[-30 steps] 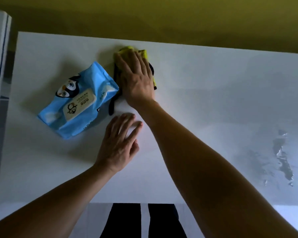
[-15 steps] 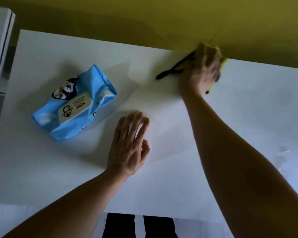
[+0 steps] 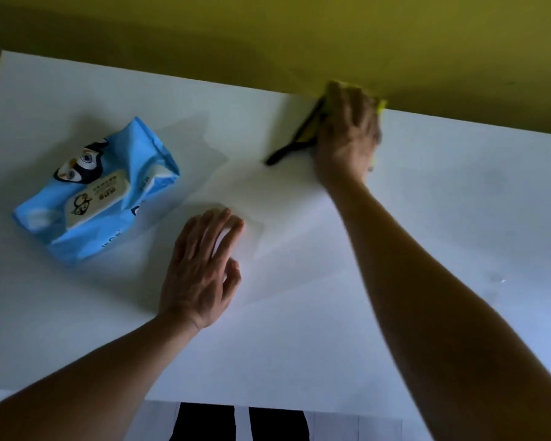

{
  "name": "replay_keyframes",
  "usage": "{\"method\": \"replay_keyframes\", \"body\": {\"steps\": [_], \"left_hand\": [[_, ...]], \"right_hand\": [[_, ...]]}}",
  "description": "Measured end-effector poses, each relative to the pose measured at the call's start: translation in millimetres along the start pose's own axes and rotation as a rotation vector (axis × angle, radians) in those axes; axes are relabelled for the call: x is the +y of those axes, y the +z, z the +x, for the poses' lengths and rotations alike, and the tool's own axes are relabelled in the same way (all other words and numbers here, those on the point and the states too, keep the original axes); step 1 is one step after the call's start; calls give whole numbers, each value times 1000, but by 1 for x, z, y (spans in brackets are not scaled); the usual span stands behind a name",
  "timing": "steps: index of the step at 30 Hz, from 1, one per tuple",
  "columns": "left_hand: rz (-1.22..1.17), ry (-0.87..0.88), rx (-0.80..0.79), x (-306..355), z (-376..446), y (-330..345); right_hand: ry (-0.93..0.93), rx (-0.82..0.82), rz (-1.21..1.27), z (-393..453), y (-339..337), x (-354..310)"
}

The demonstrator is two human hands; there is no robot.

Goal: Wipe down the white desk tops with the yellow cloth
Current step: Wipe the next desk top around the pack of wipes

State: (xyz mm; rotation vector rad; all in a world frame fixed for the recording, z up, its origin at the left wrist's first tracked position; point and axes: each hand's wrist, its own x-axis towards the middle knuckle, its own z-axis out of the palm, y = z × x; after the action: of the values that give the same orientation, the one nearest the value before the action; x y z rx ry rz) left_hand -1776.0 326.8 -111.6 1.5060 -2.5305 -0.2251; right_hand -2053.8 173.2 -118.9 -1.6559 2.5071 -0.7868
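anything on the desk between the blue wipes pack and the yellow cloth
Nothing: the head view shows bare white desk top between the blue penguin-printed wipes pack and the yellow cloth.

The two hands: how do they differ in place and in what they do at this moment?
The right hand is at the desk's far edge by the yellow wall; the left hand is nearer, beside the blue pack. The right hand presses on the yellow cloth; the left hand lies on bare desk. The right hand is blurred, the left sharp. Both lie palm down, fingers fairly straight.

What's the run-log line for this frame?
step: wiping | right hand: pressing yellow cloth at desk far edge | left hand: flat on desk | wipes pack: untouched
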Motion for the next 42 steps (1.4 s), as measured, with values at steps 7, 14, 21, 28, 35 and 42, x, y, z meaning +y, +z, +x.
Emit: {"method": "replay_keyframes", "body": {"steps": [7,14,21,28,35,42], "left_hand": [[-1,-1,20,1,1,0],[53,-20,-4,3,2,-3],[38,27,41,0,2,-2],[-10,18,68,4,0,-5],[-38,46,117,0,-1,-2],[19,76,130,0,-3,2]], "right_hand": [[266,34,-24,-12,-40,47],[-261,-148,147,-110,-1,-86],[-97,-36,96,-107,-29,-6],[214,-19,18,-120,-91,89],[-87,-44,93,-227,-73,-4],[-176,-128,77,-287,-99,14]]}}
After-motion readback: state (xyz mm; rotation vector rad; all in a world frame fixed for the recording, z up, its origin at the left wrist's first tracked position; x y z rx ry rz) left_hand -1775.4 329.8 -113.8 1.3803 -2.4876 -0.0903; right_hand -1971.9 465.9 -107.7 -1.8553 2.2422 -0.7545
